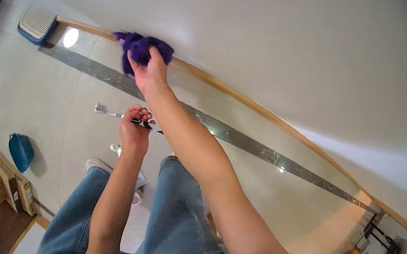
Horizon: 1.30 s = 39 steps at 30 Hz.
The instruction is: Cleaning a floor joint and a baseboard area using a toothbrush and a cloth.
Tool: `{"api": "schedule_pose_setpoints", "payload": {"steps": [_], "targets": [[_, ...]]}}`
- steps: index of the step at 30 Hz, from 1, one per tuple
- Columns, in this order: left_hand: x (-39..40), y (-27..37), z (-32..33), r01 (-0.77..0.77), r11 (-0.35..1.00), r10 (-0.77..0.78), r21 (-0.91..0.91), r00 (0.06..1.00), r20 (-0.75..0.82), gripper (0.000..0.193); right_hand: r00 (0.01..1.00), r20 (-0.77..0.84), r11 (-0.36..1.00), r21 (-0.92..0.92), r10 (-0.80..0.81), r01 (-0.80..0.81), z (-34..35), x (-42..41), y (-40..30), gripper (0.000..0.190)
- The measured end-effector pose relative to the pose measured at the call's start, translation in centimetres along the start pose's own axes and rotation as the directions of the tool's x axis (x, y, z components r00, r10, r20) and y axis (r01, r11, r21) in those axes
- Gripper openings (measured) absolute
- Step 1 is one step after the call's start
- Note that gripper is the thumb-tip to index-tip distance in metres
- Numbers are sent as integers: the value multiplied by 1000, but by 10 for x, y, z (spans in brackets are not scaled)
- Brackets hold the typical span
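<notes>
My right hand [152, 71] grips a bunched purple cloth [139, 48] and presses it onto the wooden baseboard [211, 80] at the foot of the pale wall [268, 36]. Part of the cloth hangs below the board, in front of the floor. Lower down, my left hand [135, 131] is closed around the black-and-white handle of a toothbrush [108, 112]. Its bristle head points left, away from the fingers. The handle's far end passes behind my right forearm.
A dark stone strip [242, 140] crosses the pale tiled floor [104, 89] along the wall. A blue-and-beige bin [37, 22] stands at the baseboard's left end. Further left are a teal basket [20, 152] and flat cardboard boxes [8, 178]. Small white items [116, 148] lie near my feet.
</notes>
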<state>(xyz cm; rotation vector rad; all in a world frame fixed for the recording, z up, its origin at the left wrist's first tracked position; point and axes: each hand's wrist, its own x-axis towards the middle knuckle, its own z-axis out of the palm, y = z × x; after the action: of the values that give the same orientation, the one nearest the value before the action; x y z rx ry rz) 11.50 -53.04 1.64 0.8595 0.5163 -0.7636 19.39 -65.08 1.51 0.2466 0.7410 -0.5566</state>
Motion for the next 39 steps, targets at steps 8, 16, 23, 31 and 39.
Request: {"api": "schedule_pose_setpoints", "payload": {"steps": [8,16,23,31,39], "targets": [[-15,28,11,-61,997,58,-45,997,-59,7,984,-1,973,-147,-178,175,-71,-70,-152,26],[-19,11,12,-14,1000,13,-20,998,-55,8,365,-68,323,-635,-929,702,-168,-193,-443,24],[-20,15,-5,-16,1000,14,-25,996,-92,6,978,3,975,-66,-210,210,-20,-113,-173,27],[-11,39,17,-105,992,99,-66,990,-97,5,988,120,985,-131,-97,112,75,-123,-62,19],[-15,56,7,-193,981,191,-6,976,-105,9,398,130,175,-747,-908,642,-72,-235,-345,24]]}}
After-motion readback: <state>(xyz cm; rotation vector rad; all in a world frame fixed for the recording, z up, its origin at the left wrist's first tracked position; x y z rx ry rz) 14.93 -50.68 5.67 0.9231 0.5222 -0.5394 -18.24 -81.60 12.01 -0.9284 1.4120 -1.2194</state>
